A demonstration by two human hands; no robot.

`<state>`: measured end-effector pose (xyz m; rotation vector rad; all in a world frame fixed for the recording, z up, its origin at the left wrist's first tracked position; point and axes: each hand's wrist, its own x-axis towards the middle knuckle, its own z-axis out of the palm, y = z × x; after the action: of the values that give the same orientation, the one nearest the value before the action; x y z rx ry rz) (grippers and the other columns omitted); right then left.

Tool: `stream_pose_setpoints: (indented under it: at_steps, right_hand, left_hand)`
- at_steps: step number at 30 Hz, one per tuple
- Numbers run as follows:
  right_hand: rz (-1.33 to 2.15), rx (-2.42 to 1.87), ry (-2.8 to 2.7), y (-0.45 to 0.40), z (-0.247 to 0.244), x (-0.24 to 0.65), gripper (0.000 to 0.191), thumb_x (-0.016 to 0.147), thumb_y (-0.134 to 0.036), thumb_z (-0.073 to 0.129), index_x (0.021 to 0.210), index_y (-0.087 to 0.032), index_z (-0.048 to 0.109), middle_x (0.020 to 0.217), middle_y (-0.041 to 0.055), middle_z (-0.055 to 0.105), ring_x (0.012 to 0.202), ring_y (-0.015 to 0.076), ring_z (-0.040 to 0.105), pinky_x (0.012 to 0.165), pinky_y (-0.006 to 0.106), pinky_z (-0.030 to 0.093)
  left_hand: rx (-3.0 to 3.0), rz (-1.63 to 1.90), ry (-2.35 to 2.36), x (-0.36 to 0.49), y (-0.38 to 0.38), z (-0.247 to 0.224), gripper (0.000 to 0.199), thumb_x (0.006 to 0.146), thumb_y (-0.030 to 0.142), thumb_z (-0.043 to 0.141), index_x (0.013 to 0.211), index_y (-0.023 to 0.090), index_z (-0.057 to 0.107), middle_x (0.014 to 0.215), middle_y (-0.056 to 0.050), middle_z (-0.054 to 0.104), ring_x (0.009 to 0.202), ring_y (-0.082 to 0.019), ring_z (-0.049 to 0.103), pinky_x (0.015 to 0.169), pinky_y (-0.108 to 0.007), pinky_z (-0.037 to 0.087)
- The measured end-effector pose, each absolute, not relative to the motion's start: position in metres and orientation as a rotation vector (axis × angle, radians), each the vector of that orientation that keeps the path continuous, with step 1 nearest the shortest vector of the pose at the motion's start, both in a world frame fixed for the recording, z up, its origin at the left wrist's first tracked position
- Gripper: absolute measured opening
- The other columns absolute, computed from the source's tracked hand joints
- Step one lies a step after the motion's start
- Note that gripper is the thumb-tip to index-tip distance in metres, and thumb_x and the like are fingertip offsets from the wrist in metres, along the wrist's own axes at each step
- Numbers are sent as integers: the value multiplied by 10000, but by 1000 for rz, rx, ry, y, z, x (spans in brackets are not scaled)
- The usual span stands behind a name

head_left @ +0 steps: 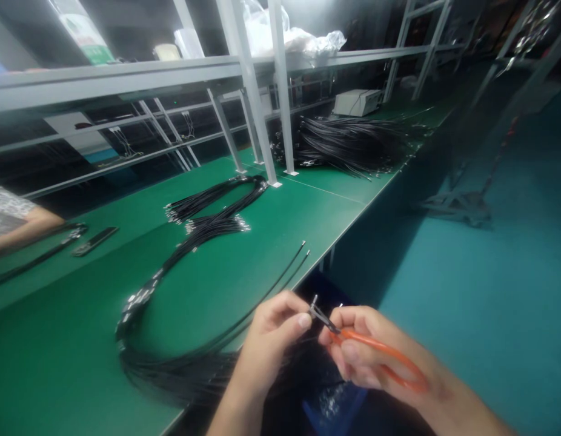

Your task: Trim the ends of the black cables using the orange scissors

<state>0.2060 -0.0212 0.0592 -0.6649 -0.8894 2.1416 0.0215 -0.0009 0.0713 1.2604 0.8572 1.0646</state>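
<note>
My left hand (280,324) pinches a thin black cable close to its small metal tip (314,299). In my right hand (365,348) are small pliers with orange handles (389,351); whether they are cutters I cannot tell. The dark jaws of the pliers meet the cable end just beyond my left fingertips. Beneath and beside my hands, a thick bundle of black cables (180,372) curves over the green bench, wrapped with shiny pieces (137,303). Two loose cable ends (303,245) stick out past my left hand.
Further along the green bench (280,224) lie looped cables (221,209) and a large cable pile (348,142) by a pale box (357,103). Shelf posts (257,103) rise from it. A blue bin (339,402) sits below my hands. Another person's arm (30,227) is at left.
</note>
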Motion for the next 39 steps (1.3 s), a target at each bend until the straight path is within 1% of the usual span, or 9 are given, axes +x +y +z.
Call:
stream_pose_setpoints:
  at_steps: [9, 14, 16, 19, 21, 23, 27, 32, 39]
  right_hand:
    - [2133, -667, -938, -16, 62, 206, 263, 725, -289, 748, 876, -121, 613, 608, 15, 634, 335, -3, 372, 343, 137, 237]
    - [2072, -892, -1028, -16, 59, 207, 215, 703, -237, 746, 824, -149, 592, 536, -29, 610, 290, 11, 356, 295, 136, 230]
    - [2027, -969, -1098, -17, 59, 209, 195, 692, -176, 748, 815, -154, 599, 555, -43, 598, 329, 11, 375, 326, 134, 261]
    - [1979, -936, -1178, -20, 62, 213, 228, 665, -129, 777, 829, -142, 619, 610, -47, 563, 455, 23, 414, 429, 141, 321]
    - [1896, -946, -1113, -23, 66, 213, 229, 692, -167, 770, 853, -150, 607, 618, -53, 535, 478, 34, 391, 450, 159, 315]
    - [1726, -1027, -987, -25, 69, 210, 227, 730, -219, 747, 886, -174, 589, 629, -52, 536, 487, 50, 393, 450, 175, 307]
    - [1403, -1128, -801, -28, 74, 196, 324, 665, -236, 797, 911, -209, 589, 694, -29, 581, 561, 98, 463, 474, 198, 341]
    - [1388, -1038, -702, -28, 72, 182, 334, 686, -285, 782, 941, -217, 577, 709, -27, 586, 534, 77, 435, 470, 183, 340]
    - [1373, -1027, -683, -25, 69, 181, 318, 710, -234, 767, 962, -217, 573, 669, -51, 556, 503, 57, 420, 462, 171, 339]
  left_hand:
    - [1245, 1046, 837, 21, -1, 71, 117, 802, 215, 671, 710, 158, 627, 665, 26, 573, 621, -73, 466, 602, -174, 369]
    - [1261, 1032, 869, 20, -1, 68, 125, 798, 233, 673, 712, 155, 625, 674, 20, 557, 621, -78, 455, 585, -179, 362]
    - [1272, 1026, 891, 19, -1, 67, 125, 791, 243, 677, 720, 152, 628, 682, 14, 556, 614, -81, 449, 568, -182, 357]
    - [1301, 1039, 926, 20, 0, 68, 134, 766, 245, 696, 704, 152, 622, 679, 7, 567, 619, -95, 467, 573, -194, 372]
    - [1338, 1070, 981, 22, -1, 70, 148, 745, 231, 710, 671, 157, 605, 658, 12, 563, 619, -104, 482, 581, -203, 382]
    - [1412, 1105, 1072, 26, -3, 72, 145, 738, 210, 708, 654, 163, 599, 643, 18, 553, 615, -110, 491, 582, -210, 383]
    - [1636, 1171, 1223, 34, -9, 75, 124, 759, 175, 677, 660, 176, 601, 658, 16, 560, 614, -122, 501, 581, -221, 381]
    - [1850, 1234, 1302, 40, -15, 72, 130, 796, 162, 639, 681, 193, 584, 670, 16, 558, 608, -125, 506, 578, -224, 387]
    - [2059, 1284, 1356, 45, -21, 62, 99, 801, 125, 616, 749, 201, 581, 703, 3, 566, 620, -130, 526, 578, -232, 380]
